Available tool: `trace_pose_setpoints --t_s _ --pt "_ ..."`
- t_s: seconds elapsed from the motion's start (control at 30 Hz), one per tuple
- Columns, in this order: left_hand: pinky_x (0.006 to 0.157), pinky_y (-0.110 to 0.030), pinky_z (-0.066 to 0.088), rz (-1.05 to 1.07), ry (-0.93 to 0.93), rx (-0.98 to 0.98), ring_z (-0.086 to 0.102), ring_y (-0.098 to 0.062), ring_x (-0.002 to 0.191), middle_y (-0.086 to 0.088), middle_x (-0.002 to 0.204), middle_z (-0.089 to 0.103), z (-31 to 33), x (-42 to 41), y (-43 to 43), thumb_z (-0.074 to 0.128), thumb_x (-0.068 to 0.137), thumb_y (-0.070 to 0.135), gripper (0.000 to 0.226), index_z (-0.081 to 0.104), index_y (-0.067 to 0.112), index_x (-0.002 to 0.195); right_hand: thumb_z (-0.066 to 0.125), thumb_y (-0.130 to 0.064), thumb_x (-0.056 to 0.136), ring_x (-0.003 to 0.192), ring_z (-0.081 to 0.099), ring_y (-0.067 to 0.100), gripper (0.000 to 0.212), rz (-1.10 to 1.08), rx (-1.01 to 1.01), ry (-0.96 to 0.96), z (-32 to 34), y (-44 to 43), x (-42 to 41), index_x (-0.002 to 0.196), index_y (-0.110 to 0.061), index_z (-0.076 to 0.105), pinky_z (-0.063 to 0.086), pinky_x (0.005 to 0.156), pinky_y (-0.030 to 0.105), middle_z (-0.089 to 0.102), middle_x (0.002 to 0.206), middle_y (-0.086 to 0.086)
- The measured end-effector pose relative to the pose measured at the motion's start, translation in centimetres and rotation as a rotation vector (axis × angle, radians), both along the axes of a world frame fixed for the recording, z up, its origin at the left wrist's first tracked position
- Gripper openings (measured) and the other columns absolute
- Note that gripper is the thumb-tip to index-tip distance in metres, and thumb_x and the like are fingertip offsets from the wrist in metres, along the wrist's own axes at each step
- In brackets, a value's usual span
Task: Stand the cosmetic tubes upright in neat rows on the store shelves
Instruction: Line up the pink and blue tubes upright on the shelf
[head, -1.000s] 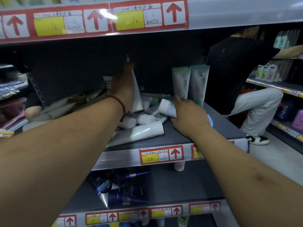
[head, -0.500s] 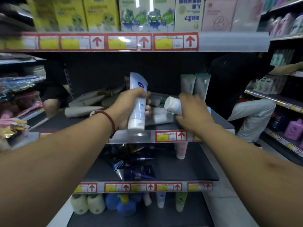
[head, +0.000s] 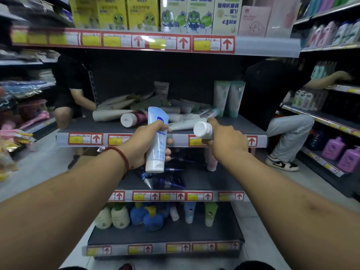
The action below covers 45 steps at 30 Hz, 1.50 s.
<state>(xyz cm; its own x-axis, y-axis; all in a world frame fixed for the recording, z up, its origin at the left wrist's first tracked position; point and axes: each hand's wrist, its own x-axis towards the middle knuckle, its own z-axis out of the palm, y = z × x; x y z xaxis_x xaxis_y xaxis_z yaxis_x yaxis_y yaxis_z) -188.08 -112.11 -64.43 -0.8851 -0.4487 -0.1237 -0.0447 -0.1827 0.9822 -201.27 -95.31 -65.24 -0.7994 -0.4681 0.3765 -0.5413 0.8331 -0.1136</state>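
Left hand (head: 144, 149) grip: wrapped round blue-and-white tube (head: 156, 139), cap down; right hand (head: 226, 140) grip: closed on white-capped tube (head: 202, 129); both off middle shelf (head: 253, 127) front edge; step: carrying; next: stand them upright beside green tubes (head: 228, 98), back right corner.

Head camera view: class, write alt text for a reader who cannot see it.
A person's left hand holds a pale blue tube upright, cap down, while the right hand grips a white-capped tube, both in front of a store shelf strewn with fallen tubes. Two green tubes stand upright at its back right.
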Motion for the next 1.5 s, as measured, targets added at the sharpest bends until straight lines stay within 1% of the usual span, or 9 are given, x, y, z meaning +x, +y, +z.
trace_pose_setpoints --t_s 0.13,0.3,0.4,0.53,0.73,0.83,1.07,1.27,1.5 --pt "0.056 -0.037 0.056 0.022 0.014 0.011 0.059 -0.025 0.055 -0.009 0.074 0.066 -0.7 0.3 0.2 0.057 0.094 0.027 0.026 0.062 0.009 0.111 0.057 -0.020 0.093 0.091 0.057 0.035 0.043 0.150 -0.348 -0.286 -0.6 1.1 0.9 0.127 -0.040 0.041 0.053 0.074 0.044 0.056 0.109 0.011" --pt "0.054 -0.037 0.056 0.027 0.019 0.018 0.060 -0.024 0.054 -0.009 0.078 0.066 -1.2 -0.3 1.4 0.058 0.094 0.029 0.031 0.062 0.008 0.116 0.039 0.021 0.073 0.098 0.058 0.032 0.074 0.335 -0.900 -0.926 -1.2 3.1 2.3 0.111 -0.036 0.069 0.056 0.084 0.056 0.049 0.120 0.009" --pt "0.056 -0.037 0.057 -0.002 0.015 0.026 0.060 -0.024 0.056 -0.009 0.079 0.065 -1.2 -0.7 2.5 0.058 0.094 0.030 0.032 0.061 0.009 0.118 0.036 0.015 0.077 0.111 0.056 0.036 0.067 0.406 -1.167 -1.158 -1.2 4.0 2.6 0.119 -0.025 0.070 0.055 0.078 0.042 0.049 0.128 0.016" --pt "0.055 -0.035 0.056 -0.059 -0.022 0.032 0.059 -0.024 0.056 -0.009 0.078 0.063 -1.2 -1.0 4.0 0.057 0.093 0.025 0.028 0.057 0.008 0.114 0.044 0.008 0.082 0.099 0.056 0.035 0.062 0.388 -1.203 -1.046 -2.1 4.7 1.8 0.116 -0.037 0.070 0.048 0.081 0.046 0.051 0.126 0.016" --pt "0.049 -0.030 0.056 -0.202 -0.193 -0.024 0.061 -0.023 0.060 -0.014 0.080 0.059 -1.8 -0.3 5.3 0.054 0.093 0.020 0.026 0.053 0.000 0.110 0.063 0.014 0.078 0.089 0.068 0.029 0.094 0.267 -1.271 -1.057 -3.3 6.4 1.6 0.147 -0.038 0.026 0.057 0.082 0.056 0.061 0.119 0.013" --pt "0.049 -0.033 0.057 -0.203 -0.201 -0.077 0.065 -0.026 0.059 -0.021 0.085 0.061 -2.9 -0.6 5.9 0.060 0.095 0.016 0.030 0.053 -0.002 0.118 0.074 0.007 0.074 0.099 0.070 0.034 0.061 0.160 -1.184 -1.064 -4.7 7.2 1.6 0.128 -0.008 0.051 0.057 0.084 0.056 0.069 0.115 0.015" --pt "0.061 -0.036 0.059 -0.352 -0.173 -0.050 0.067 -0.024 0.073 -0.017 0.096 0.068 -8.1 -3.1 6.6 0.060 0.099 0.023 0.021 0.061 0.016 0.119 0.072 -0.001 0.082 0.084 0.072 0.027 0.029 0.002 -1.245 -1.089 -9.1 9.8 0.9 0.108 -0.011 0.063 0.057 0.060 0.035 0.073 0.105 0.012" --pt "0.050 -0.032 0.057 -0.263 -0.259 0.137 0.063 -0.025 0.052 -0.018 0.075 0.062 -12.9 -7.7 8.9 0.042 0.094 0.006 0.027 0.056 0.000 0.116 0.072 0.005 0.081 0.076 0.068 0.021 0.031 -0.083 -1.259 -1.019 -13.4 10.6 -0.7 0.098 -0.017 0.057 0.057 0.066 0.034 0.069 0.105 0.009" --pt "0.076 -0.046 0.062 -0.088 -0.008 0.045 0.074 -0.028 0.096 -0.011 0.115 0.072 -17.8 -16.0 9.6 0.068 0.092 0.011 0.034 0.058 0.012 0.124 0.074 0.005 0.079 0.096 0.070 0.034 0.045 -0.145 -1.292 -0.900 -16.6 9.6 -8.8 0.115 -0.013 0.054 0.060 0.080 0.049 0.068 0.115 0.017"
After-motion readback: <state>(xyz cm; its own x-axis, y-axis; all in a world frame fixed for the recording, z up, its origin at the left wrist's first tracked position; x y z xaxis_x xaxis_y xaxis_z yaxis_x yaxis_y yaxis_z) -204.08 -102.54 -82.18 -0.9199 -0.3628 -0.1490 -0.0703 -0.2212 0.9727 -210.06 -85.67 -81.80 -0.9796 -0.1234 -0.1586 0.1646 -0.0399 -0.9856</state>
